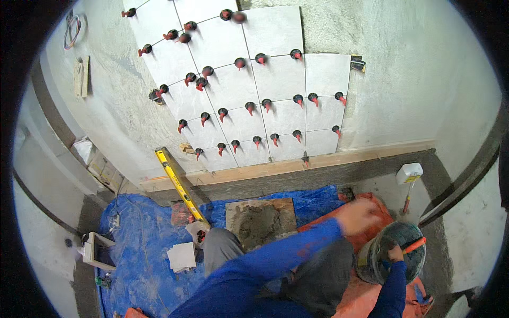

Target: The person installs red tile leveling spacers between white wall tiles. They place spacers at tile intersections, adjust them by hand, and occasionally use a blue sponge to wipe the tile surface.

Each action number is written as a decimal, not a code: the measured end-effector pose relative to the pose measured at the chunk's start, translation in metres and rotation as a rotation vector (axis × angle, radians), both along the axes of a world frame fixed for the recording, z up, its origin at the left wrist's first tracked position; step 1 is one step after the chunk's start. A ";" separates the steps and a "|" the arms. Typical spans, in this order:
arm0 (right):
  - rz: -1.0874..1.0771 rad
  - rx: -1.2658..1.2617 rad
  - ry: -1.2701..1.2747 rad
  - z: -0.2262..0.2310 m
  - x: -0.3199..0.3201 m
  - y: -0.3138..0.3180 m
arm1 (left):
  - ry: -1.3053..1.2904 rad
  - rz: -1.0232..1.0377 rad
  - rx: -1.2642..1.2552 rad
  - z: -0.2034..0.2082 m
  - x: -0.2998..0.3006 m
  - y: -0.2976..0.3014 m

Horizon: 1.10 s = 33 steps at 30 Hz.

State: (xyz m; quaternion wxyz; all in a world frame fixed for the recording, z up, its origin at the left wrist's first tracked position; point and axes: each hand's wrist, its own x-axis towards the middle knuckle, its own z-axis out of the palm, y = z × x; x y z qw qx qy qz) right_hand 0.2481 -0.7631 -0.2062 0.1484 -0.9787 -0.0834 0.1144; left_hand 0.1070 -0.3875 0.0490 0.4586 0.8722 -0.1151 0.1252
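Observation:
My right hand (pixel 395 254) is closed at the mouth of a dark bucket (pixel 366 267), around the near end of a tool with an orange handle (pixel 415 245). The handle sticks out to the right across the opening; the tool's other end is hidden or too dark to make out. My left hand (pixel 360 217) is in the air just left of the bucket, above a red-orange sheet (pixel 383 208), with its fingers smeared by motion. In front of my knees lies a square board (pixel 288 212) with a patch of wet grey mortar (pixel 260 222) on it.
Pale tiles (pixel 275 32) with red-and-black levelling clips cover the wall ahead, above a wooden batten (pixel 254 170). A yellow spirit level (pixel 181 185) leans there. A white-headed mallet (pixel 409 174) stands at right. White tile pieces (pixel 182 256) lie on the blue tarp (pixel 138 254).

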 end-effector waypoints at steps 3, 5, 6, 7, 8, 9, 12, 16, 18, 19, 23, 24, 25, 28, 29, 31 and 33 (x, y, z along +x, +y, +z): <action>-0.045 -0.178 0.060 -0.016 0.002 0.008 | 0.169 -0.216 -0.038 -0.013 0.085 -0.141; -0.095 -0.267 0.068 -0.020 -0.002 0.017 | 0.339 -0.180 -0.198 -0.045 0.101 -0.207; -0.114 -0.305 0.069 -0.021 -0.003 0.022 | 0.382 -0.199 -0.211 -0.072 0.099 -0.221; -0.141 -0.337 0.072 -0.022 -0.005 0.027 | 0.455 -0.230 -0.218 -0.099 0.093 -0.232; -0.165 -0.357 0.073 -0.024 -0.006 0.033 | 0.532 -0.268 -0.223 -0.125 0.085 -0.243; -0.187 -0.379 0.075 -0.025 -0.006 0.036 | 0.488 -0.201 -0.084 -0.147 0.081 -0.251; -0.233 -0.417 0.084 -0.025 -0.010 0.047 | 0.550 -0.272 0.214 -0.192 0.077 -0.252; -0.270 -0.459 0.079 -0.017 -0.016 0.055 | 0.557 -0.062 0.267 -0.195 0.085 -0.238; -0.280 -0.469 0.080 -0.011 -0.017 0.058 | 0.563 -0.209 0.292 -0.184 0.085 -0.230; -0.283 -0.481 0.083 -0.010 -0.018 0.060 | 0.577 -0.303 0.329 -0.179 0.084 -0.226; -0.297 -0.519 0.078 -0.008 -0.020 0.060 | 0.571 -0.272 0.334 -0.171 0.084 -0.216; -0.304 -0.525 0.081 -0.009 -0.020 0.061 | 0.579 -0.282 0.327 -0.171 0.083 -0.218; -0.312 -0.531 0.084 -0.009 -0.021 0.061 | 0.609 -0.326 0.328 -0.172 0.080 -0.221; -0.338 -0.549 0.090 -0.010 -0.021 0.064 | 0.709 -0.284 0.252 -0.174 0.088 -0.226; -0.339 -0.555 0.091 -0.010 -0.022 0.065 | 0.692 -0.272 0.231 -0.174 0.090 -0.228; -0.337 -0.584 0.089 -0.008 -0.025 0.067 | 0.676 -0.219 0.185 -0.172 0.093 -0.230; -0.334 -0.611 0.087 -0.005 -0.027 0.068 | 0.653 -0.186 0.110 -0.169 0.094 -0.232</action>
